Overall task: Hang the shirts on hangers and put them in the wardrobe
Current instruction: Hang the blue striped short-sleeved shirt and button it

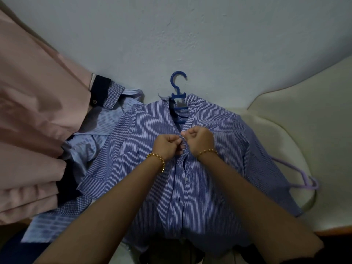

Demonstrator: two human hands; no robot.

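A blue striped shirt [133, 149] lies face up on a cream mattress [297, 115], spread over a blue hanger [178, 86] whose hook sticks out past the collar. My left hand [167, 145] and my right hand [200, 140] meet at the upper button placket, each pinching one edge of the shirt front around a button. Both wrists wear gold bracelets. A lilac hanger [301, 178] lies on the mattress to the right, partly under the shirt's sleeve.
A pile of other shirts [91, 141], pale blue patterned and checked, lies to the left of the striped one. Pink fabric [32, 111] hangs at the far left. A pale wall [171, 35] rises behind the mattress.
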